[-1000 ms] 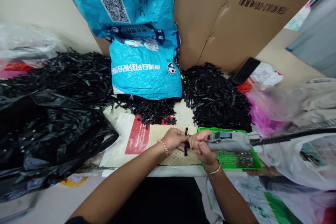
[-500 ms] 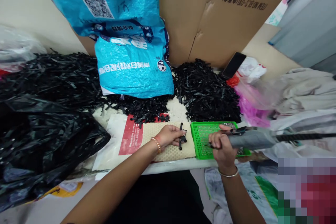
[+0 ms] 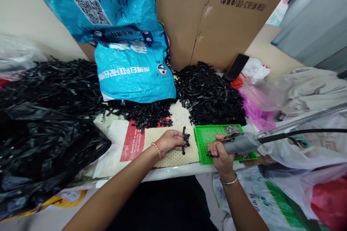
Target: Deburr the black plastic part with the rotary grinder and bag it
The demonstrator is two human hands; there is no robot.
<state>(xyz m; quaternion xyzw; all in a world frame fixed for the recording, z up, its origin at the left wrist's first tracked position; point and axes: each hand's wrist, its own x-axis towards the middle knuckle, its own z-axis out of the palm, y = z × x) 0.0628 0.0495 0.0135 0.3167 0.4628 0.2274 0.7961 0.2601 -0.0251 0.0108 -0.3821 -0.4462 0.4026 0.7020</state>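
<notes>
Left hand [image 3: 171, 141] pinches black part [image 3: 187, 138]; right hand [image 3: 221, 154] grips grey tool [image 3: 242, 143], likely picking from green tray [image 3: 200, 145]; next needs aligning.

Single head-worn view: looks from above and behind left hand [image 3: 170, 141] and right hand [image 3: 221, 154], forward and down at desk [image 3: 181, 113]; fairly near, forearms [image 3: 121, 189] in frame.

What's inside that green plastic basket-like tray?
Small silvery metal pieces show inside the green perforated plastic tray. The right hand and grey handheld tool hide part of its floor.
</notes>
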